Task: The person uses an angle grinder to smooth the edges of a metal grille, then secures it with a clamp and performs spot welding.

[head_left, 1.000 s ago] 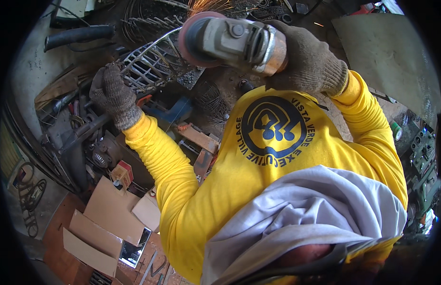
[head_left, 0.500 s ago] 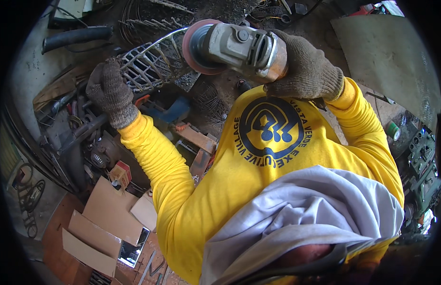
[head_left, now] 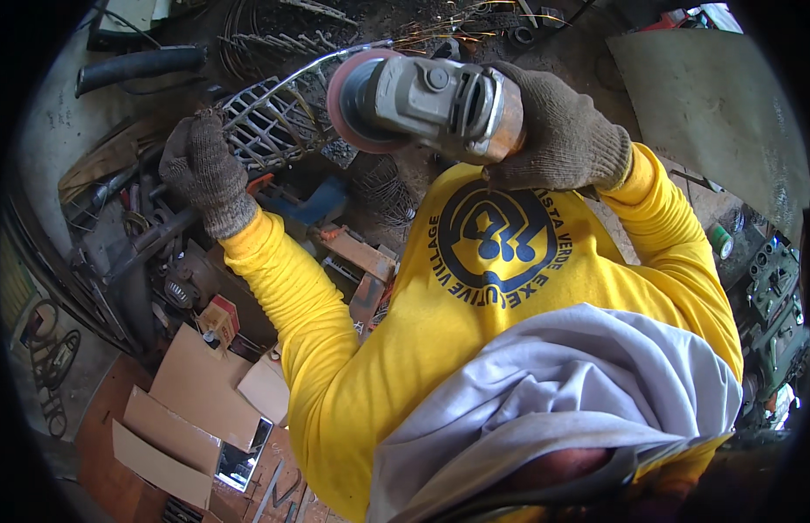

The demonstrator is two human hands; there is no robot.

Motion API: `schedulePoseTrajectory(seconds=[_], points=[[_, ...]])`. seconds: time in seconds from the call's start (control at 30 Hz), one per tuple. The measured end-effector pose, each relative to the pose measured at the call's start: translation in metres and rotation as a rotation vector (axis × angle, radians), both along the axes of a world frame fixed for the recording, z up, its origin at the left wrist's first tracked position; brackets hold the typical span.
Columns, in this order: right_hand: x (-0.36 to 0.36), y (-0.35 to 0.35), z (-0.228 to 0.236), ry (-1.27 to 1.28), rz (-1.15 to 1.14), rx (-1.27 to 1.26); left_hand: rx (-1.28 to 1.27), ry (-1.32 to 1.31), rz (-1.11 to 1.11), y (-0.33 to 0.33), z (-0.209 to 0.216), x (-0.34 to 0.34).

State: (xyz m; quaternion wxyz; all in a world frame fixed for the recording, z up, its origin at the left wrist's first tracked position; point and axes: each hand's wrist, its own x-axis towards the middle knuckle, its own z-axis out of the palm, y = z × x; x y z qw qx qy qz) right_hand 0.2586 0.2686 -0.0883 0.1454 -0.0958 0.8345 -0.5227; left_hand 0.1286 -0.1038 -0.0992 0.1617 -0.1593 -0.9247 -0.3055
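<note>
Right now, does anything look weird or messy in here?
Yes. A wire bundle lies tangled left of the yellow shirt, and the cardboard box at lower left has its flaps splayed unevenly. The orange sparks look startling too, but they show beyond the grinder in the right hand, so they probably come from it.

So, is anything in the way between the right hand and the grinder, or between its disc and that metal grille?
Only a brown knitted glove separates the right hand from the grinder it grips. Nothing visible stands between the disc and the metal grille, though I can't tell whether they touch.
</note>
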Motion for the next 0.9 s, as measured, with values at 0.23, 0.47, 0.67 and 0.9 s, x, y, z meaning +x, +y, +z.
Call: schedulePoseTrajectory(seconds=[0.23, 0.47, 0.67, 0.9], points=[[-0.007, 0.001, 0.008, -0.1, -0.004, 0.058, 0.091, -0.082, 0.021, 0.02, 0.013, 0.007], [-0.001, 0.013, 0.014, -0.081, -0.045, 0.257, 0.249, -0.139, -0.03, 0.043, 0.019, 0.007], [-0.001, 0.009, 0.035, -0.092, -0.03, 0.424, 0.183, -0.061, -0.1, 0.054, 0.017, 0.004], [0.0, 0.01, 0.03, 0.017, 0.046, 0.564, 0.07, -0.16, -0.073, 0.059, 0.022, 0.011]])
